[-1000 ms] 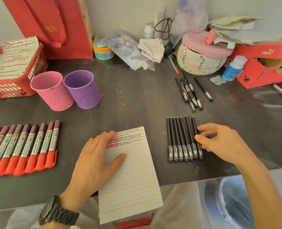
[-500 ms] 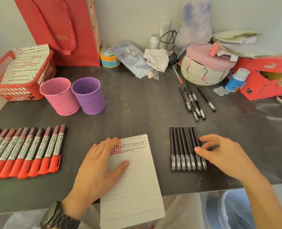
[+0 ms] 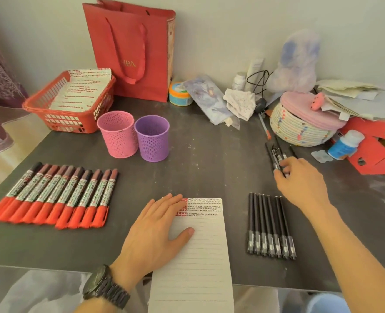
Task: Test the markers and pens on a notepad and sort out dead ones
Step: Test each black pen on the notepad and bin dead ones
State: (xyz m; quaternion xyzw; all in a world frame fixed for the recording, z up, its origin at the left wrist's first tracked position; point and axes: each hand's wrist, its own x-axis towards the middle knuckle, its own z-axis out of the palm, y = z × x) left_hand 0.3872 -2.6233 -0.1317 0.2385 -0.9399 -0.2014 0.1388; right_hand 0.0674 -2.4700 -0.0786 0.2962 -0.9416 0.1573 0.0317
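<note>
The notepad (image 3: 200,267) under the left hand (image 3: 155,231), the right hand (image 3: 300,181) at the loose pens (image 3: 275,154).
Left fingers (image 3: 171,199) lie straight, pressing the page. Right fingers (image 3: 285,164) curl over these black pens beyond the notepad's right; whether they grip 1 cannot be told. Red markers (image 3: 58,195) lie left of it.

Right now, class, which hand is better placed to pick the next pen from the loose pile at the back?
Right. The right hand touches the loose pens; the left hand lies flat on the notepad, far from them.
</note>
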